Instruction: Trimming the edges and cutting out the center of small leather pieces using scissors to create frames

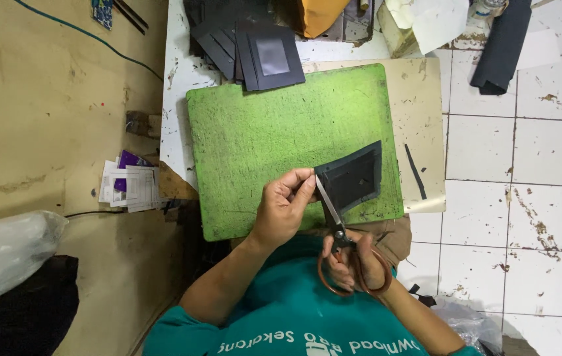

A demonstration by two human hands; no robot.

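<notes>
Pinching a dark, flat, frame-like piece point(353, 178) over the green cutting mat point(261, 145), the left hand point(281, 211) steadies it; the right hand point(357, 264) clasps copper-handled scissors point(337, 231) against its edge, table point(179, 72) chipped white, floor tiled.

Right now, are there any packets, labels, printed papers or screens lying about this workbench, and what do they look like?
Stack of printed white paper slips with a purple packet: floor left of the green cutting mat, rectangular, fanned.
Blue patterned packet: top left on the floor, small, cut off by the frame.
Crumpled clear plastic bag: far left, whitish.
No screens.
</notes>
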